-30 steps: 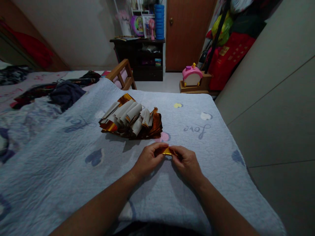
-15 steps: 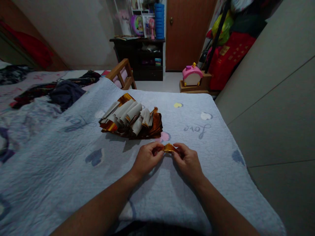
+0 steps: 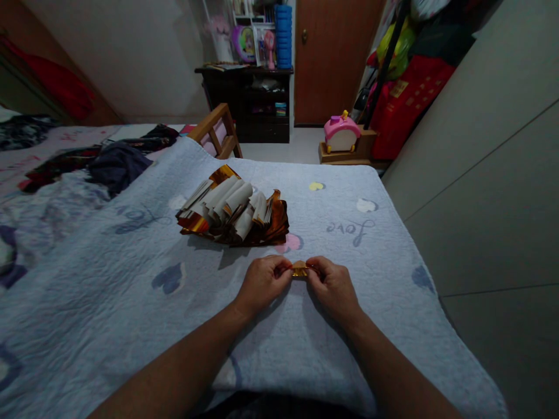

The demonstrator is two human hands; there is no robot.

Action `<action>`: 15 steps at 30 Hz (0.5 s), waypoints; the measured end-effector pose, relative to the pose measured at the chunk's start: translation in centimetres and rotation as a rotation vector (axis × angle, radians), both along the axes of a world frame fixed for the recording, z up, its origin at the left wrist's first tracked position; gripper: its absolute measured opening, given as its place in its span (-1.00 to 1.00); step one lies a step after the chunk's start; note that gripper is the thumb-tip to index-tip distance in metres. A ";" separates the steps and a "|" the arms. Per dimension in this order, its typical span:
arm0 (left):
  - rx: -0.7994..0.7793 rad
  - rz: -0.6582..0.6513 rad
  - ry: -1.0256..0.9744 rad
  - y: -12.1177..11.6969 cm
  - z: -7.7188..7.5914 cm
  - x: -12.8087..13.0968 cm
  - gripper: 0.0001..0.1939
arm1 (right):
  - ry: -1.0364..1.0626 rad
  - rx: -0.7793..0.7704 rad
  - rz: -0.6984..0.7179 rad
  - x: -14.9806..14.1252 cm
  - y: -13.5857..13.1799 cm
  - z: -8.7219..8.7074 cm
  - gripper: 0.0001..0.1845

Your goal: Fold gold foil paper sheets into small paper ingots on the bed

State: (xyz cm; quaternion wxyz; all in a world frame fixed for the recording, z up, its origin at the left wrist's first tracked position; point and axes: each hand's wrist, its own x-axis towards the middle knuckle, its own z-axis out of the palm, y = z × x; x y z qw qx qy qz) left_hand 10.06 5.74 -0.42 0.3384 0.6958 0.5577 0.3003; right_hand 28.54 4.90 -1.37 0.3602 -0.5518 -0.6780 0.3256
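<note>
A small piece of shiny gold foil paper (image 3: 299,271) is stretched between my two hands, low over the bed. My left hand (image 3: 265,283) pinches its left end between thumb and fingers. Its right end is gripped the same way by my right hand (image 3: 331,285). The fingers cover both ends, so only the folded middle shows. Beyond my left hand lies a loose pile of gold foil papers (image 3: 238,206), many curled with their pale grey backs outward. Neither hand touches the pile.
A light blue quilt (image 3: 375,326) with hearts and lettering covers the bed. Clothes (image 3: 117,166) lie to the left, beside a wooden rail (image 3: 218,131). Past the far edge stand a dark cabinet (image 3: 244,105) and a pink toy (image 3: 341,135). A pale wardrobe (image 3: 493,192) borders the right side.
The foil's visible middle now looks flatter and narrower, its pale inner side showing along the top. Both hands have shifted only slightly, still pinching its ends. The pile is unchanged.
</note>
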 end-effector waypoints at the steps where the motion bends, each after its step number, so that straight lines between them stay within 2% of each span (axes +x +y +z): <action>1: -0.010 0.000 -0.002 0.0 0.0 0.0 -0.85 | -0.003 -0.002 0.002 0.0 0.0 0.1 -0.80; 7: -0.083 0.033 -0.157 -0.1 0.1 0.0 -0.78 | 0.034 -0.038 -0.019 0.0 0.0 0.5 -0.76; 12: -0.052 -0.001 -0.170 -0.2 0.3 -0.1 -0.82 | 0.093 -0.074 -0.070 0.0 0.1 0.7 -0.94; 15: -0.051 -0.001 -0.168 -0.2 0.4 -0.1 -0.82 | 0.082 -0.047 -0.096 0.1 0.0 0.8 -0.90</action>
